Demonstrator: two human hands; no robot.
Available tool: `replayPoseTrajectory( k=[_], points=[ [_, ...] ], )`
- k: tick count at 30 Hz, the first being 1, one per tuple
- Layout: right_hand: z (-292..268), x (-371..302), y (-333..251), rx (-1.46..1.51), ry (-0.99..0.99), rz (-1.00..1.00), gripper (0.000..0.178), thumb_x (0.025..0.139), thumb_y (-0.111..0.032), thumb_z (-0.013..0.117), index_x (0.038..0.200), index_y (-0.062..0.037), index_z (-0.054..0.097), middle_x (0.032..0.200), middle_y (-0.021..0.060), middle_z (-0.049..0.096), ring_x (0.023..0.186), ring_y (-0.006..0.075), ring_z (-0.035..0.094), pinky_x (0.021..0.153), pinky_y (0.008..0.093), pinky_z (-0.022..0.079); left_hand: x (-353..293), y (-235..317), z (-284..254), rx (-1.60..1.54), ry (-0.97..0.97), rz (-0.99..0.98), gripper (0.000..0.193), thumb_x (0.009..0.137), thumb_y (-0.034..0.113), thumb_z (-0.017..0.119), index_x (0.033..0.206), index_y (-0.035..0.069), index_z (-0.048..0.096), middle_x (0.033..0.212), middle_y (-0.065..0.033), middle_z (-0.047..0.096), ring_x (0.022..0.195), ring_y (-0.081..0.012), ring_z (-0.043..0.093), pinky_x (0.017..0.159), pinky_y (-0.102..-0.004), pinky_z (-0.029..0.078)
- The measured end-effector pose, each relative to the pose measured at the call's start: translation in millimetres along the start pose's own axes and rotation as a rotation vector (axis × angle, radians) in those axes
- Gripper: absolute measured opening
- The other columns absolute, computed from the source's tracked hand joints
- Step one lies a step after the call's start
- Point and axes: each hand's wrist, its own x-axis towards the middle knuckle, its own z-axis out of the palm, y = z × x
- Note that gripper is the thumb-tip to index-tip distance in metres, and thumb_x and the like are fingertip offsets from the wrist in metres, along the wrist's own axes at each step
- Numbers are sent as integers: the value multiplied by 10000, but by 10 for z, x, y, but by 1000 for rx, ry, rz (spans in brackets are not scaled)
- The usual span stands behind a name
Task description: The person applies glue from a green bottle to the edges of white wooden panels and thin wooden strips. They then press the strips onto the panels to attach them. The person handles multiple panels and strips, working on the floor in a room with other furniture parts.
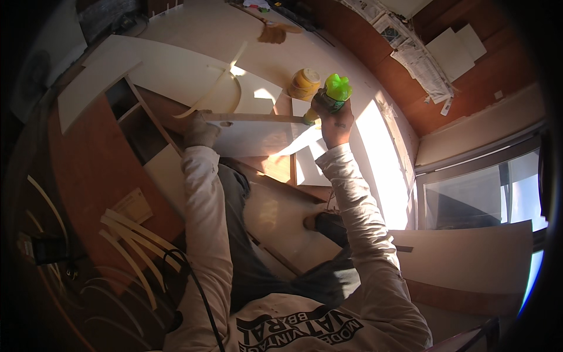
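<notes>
My left hand [201, 130] is closed on the left end of a white panel [255, 139], which stands on its side with its narrow long edge facing up. In my right hand [336, 122] is a bright green plastic bottle [338, 88], tipped with its base up. Its lower end points at the right end of the panel's edge; whether it touches is hard to make out. Just beyond the panel stands a yellow tub [304, 85]. A thin pale curved strip [234, 94] lies behind the panel near my left hand.
White sheets [170, 67] and a brown board [88, 158] lie to the left. Several pale strips [135, 237] and a black cord [199, 293] are at lower left. A brush [273, 32] lies at the far side. On the right are a framed window [469, 193] and another panel [469, 252].
</notes>
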Motion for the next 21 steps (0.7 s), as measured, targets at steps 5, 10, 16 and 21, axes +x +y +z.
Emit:
replayPoseTrajectory(
  k=[5,10,16,21],
  points=[
    [-363,220,214,-160,156,122,406,742,-166,791,1063,-17,592,971,113,696,895,207,668,836,321,513,58,-33,-23,19,-30,21,623,644,124,776,1224,60,558,1157,-140,654,1109,-257,615,943,-352,471],
    [-29,131,160,75,79,63,466,725,-213,796,1088,-13,583,965,142,707,910,264,690,830,346,516,54,-14,-61,31,-59,-17,638,627,143,790,1220,66,567,1168,-140,656,1133,-262,614,953,-354,474],
    [388,-39,-294,103,-58,-15,425,729,-189,794,1060,-19,587,950,139,709,892,269,699,795,364,536,-18,89,-46,170,23,115,467,654,27,725,1110,27,626,995,-98,697,964,-172,655,843,-294,498],
    [156,109,-50,-48,39,45,387,756,-100,749,1099,-3,600,968,100,699,888,188,670,828,300,513,-87,101,-5,94,60,91,448,665,38,717,1104,23,629,975,-93,697,966,-167,652,839,-292,493]
  ],
)
